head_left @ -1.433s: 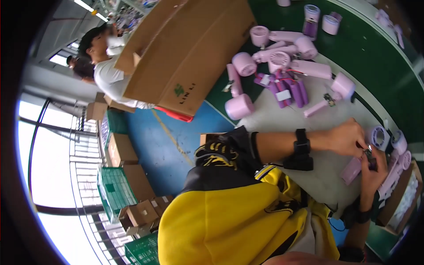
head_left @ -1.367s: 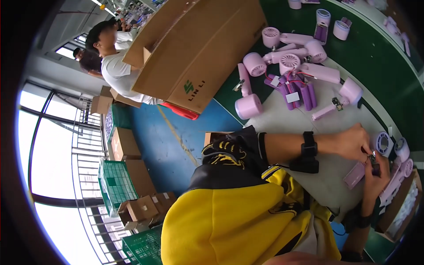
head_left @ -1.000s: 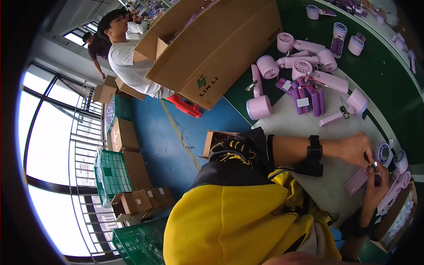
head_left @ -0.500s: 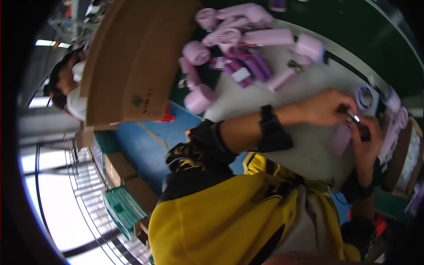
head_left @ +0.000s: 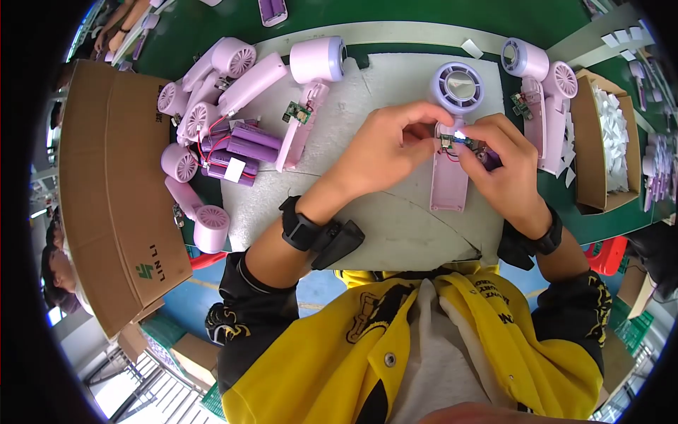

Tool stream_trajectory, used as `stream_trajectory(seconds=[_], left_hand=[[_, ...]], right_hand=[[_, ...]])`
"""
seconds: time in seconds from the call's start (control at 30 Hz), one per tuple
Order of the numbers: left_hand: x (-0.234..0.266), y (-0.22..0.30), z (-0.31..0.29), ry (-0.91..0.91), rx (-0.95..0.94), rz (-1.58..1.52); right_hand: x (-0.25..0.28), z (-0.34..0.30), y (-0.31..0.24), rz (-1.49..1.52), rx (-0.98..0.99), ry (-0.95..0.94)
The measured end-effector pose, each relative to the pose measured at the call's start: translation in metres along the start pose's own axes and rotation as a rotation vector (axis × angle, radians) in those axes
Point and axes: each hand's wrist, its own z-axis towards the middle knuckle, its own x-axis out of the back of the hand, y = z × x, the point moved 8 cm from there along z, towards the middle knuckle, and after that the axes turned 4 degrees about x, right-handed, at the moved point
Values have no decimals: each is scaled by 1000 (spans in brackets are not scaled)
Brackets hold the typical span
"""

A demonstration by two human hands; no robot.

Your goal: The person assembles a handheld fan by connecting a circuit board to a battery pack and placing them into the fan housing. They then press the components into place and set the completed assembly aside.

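Note:
A pink handheld fan with a lilac ring head (head_left: 439,97) lies on the pale foam mat (head_left: 339,212), its hollow handle shell (head_left: 448,192) pointing toward me. Over the top of that shell, both hands pinch a small green circuit board (head_left: 446,143) with a bright spot on it. My left hand (head_left: 385,147) grips its left side with thumb and fingers. On the other side, my right hand (head_left: 505,169) holds it with thumb and forefinger. A red wire shows below the board. Something dark purple sits partly hidden under my right fingers.
Several pink fans and shells (head_left: 254,85) lie at left beside purple battery cells (head_left: 251,145) with red wires. More fan parts (head_left: 534,120) lie at right, near a carton (head_left: 590,177) of white pieces. A large cardboard box (head_left: 116,191) stands at far left.
The view has swung from a strong tilt to nearly level and become sharper. My hands stay close together over the handle shell, and the circuit board between them now shows clearly.

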Motion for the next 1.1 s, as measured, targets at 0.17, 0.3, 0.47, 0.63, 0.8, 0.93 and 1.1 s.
stream_trajectory(seconds=[0.17,0.3,0.47,0.63,0.8,0.93,1.1], left_hand=[[0,1,-1,-9,-23,-10],[-2,-1,4,-19,5,28],[-4,-6,7,37,-9,1],[-24,-4,27,100,-176,125],[-33,8,29,142,-371,266],[-32,11,32,85,-314,243],[-32,11,36,73,-368,264]], right_hand=[[-1,-1,0,10,49,3],[0,-2,5,-30,45,11],[-1,1,6,-52,40,-7],[19,-8,29,-128,-15,-53],[24,-13,57,-4,-188,-71],[19,-6,59,-9,-224,-186],[15,-2,70,-48,-178,-260]])
